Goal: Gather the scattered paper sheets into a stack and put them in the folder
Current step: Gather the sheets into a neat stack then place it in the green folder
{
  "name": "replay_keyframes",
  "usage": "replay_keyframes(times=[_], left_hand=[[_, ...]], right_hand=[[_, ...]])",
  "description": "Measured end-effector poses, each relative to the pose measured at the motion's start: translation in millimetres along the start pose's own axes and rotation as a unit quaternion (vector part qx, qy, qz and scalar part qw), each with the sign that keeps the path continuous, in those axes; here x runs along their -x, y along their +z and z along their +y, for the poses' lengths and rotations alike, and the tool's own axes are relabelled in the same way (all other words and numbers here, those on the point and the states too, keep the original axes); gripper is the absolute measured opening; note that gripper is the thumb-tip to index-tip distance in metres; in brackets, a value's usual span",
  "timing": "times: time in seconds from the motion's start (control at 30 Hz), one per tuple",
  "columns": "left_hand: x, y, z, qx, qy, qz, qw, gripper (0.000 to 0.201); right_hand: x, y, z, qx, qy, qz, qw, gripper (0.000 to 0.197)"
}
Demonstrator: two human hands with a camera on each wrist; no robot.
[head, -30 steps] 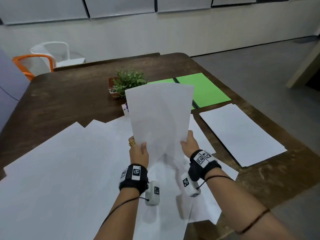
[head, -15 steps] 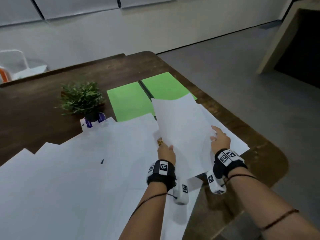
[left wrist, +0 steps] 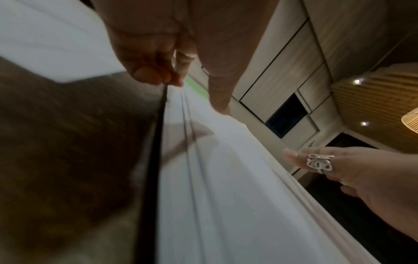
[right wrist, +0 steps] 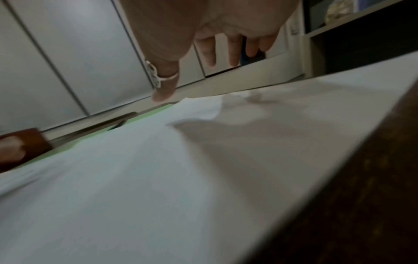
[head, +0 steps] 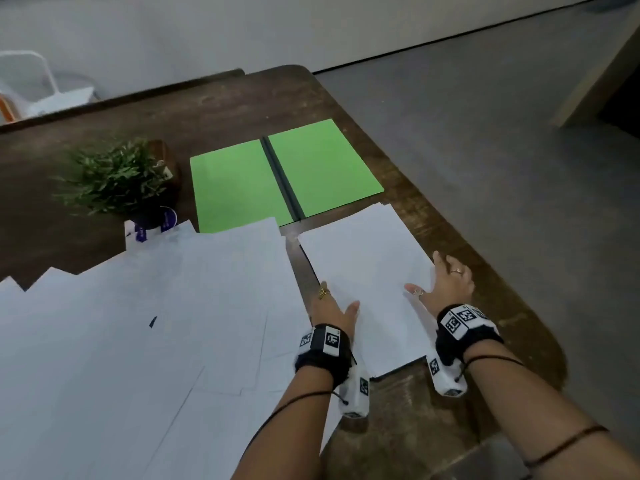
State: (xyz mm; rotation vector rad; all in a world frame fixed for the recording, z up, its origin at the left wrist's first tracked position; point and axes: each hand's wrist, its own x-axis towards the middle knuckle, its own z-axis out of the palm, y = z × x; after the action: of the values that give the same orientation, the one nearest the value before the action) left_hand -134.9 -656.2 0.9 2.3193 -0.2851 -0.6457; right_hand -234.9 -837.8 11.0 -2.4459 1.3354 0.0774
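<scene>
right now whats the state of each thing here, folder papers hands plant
green folder: open flat, empty
small paper stack: flat beside the folder, between both hands
scattered sheets: spread overlapping, not gathered
left hand: at the stack's left edge
right hand: open, at the right edge
potted plant: upright

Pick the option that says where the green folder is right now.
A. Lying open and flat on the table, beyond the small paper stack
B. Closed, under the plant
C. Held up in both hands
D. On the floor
A: the green folder lies open and flat on the table, just beyond the small paper stack between the two hands.
</scene>
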Motion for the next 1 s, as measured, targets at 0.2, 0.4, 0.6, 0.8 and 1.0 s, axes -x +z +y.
replay_keyframes(times=[0.2,0.4,0.6,0.8,1.0], left_hand=[[5.0,-84.6,-58.5,-0.120,0.018,0.110,0.987,0.080],[37.8,-166.8,-154.5,-0.277,-0.140,0.056,0.949,0.106],[63.6,-193.6,-217.2,-0.249,-0.240,-0.022,0.938,0.127],[72.1,-190.5,-230.4,-0.226,-0.219,-0.020,0.949,0.119],[64.9,-195.6,-234.1,-0.230,-0.229,-0.043,0.945,0.122]], right_hand=[[42.6,19.5,-60.1,-0.120,-0.237,-0.026,0.964,0.055],[96.2,67.5,-136.8,-0.160,-0.337,-0.195,0.907,0.041],[113.6,111.1,-179.7,-0.067,-0.171,-0.227,0.956,0.086],[115.7,114.3,-203.8,-0.173,-0.059,-0.144,0.972,0.073],[97.9,97.3,-210.8,-0.188,0.035,-0.182,0.965,0.062]])
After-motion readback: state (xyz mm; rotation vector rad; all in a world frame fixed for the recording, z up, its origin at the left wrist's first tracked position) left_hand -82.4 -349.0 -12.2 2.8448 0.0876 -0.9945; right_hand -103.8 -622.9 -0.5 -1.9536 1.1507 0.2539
